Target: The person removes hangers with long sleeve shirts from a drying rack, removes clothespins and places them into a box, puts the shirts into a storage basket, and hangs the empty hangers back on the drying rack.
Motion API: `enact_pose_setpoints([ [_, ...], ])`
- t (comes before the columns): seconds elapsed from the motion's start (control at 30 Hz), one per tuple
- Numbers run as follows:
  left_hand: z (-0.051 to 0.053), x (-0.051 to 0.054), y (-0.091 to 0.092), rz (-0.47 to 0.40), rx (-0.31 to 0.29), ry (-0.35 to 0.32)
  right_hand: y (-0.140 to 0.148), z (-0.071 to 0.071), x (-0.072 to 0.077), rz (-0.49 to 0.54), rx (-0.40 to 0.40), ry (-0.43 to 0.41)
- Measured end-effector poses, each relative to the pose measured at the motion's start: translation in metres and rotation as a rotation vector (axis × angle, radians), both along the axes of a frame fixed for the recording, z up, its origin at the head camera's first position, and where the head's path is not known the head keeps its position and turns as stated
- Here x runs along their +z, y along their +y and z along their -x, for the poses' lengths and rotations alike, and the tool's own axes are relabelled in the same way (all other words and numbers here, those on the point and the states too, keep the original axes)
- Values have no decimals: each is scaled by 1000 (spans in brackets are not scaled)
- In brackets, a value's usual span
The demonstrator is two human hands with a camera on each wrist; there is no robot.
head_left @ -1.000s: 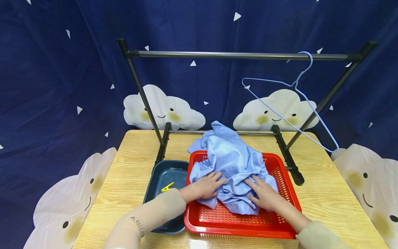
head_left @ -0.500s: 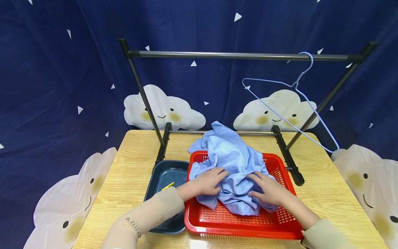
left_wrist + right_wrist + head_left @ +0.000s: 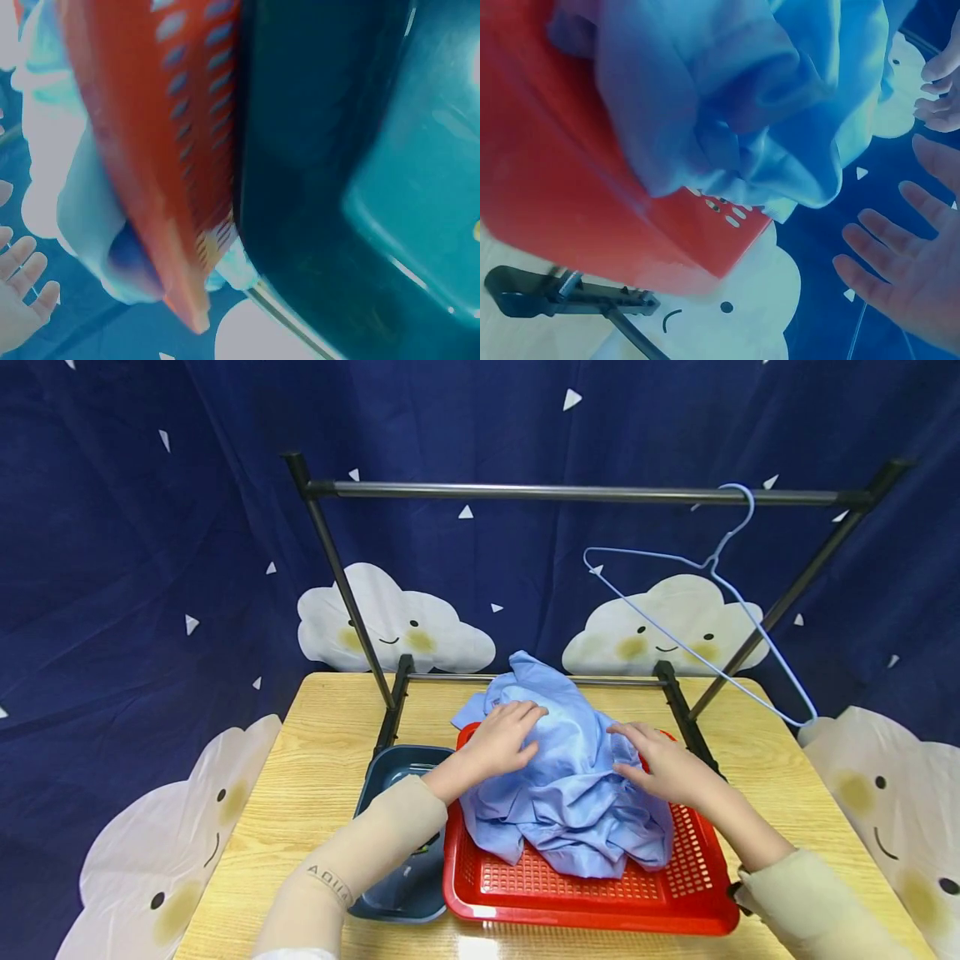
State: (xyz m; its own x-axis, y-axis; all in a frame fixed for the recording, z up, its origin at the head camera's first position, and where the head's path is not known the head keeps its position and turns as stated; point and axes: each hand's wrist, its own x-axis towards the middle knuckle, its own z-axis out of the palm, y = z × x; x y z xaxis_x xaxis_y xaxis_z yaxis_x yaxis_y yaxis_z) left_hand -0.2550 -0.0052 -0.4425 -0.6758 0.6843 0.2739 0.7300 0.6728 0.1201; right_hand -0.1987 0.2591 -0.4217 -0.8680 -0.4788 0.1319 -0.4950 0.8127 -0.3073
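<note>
A heap of crumpled light-blue cloth (image 3: 570, 810) lies in the red plastic basket (image 3: 585, 917) and spills over its far rim; its folds hide what kind of item it is. My left hand (image 3: 501, 742) hovers over the left part of the cloth, fingers extended and slightly bent. On the other side, my right hand (image 3: 666, 767) is above the heap's right edge with its fingers spread. In the right wrist view the right hand (image 3: 911, 262) shows its palm and holds nothing. The left hand (image 3: 22, 292) also appears bare in the left wrist view.
Left of the basket stands a dark blue-green tray (image 3: 408, 902), partly covered by the left sleeve. A black rack (image 3: 525, 491) spans the back of the wooden table (image 3: 277, 827). From its bar, at the right, hangs a light-blue hanger (image 3: 660, 628).
Both hands have risen off the cloth and moved farther from the body, the right one also a little outward. The cloth, basket and hanger look nearly the same.
</note>
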Motion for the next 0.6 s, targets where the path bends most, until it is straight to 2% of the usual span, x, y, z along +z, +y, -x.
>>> enact_pose_setpoints([
  [0.1,11,2,2,13,50,-27,0,12,1,39,5,14],
  [0.23,23,-1,5,53,114,-88,-1,27,-5,74,8,21],
  [0.6,40,-15,7,168,192,-294,-5,56,-30,62,-33,-11],
])
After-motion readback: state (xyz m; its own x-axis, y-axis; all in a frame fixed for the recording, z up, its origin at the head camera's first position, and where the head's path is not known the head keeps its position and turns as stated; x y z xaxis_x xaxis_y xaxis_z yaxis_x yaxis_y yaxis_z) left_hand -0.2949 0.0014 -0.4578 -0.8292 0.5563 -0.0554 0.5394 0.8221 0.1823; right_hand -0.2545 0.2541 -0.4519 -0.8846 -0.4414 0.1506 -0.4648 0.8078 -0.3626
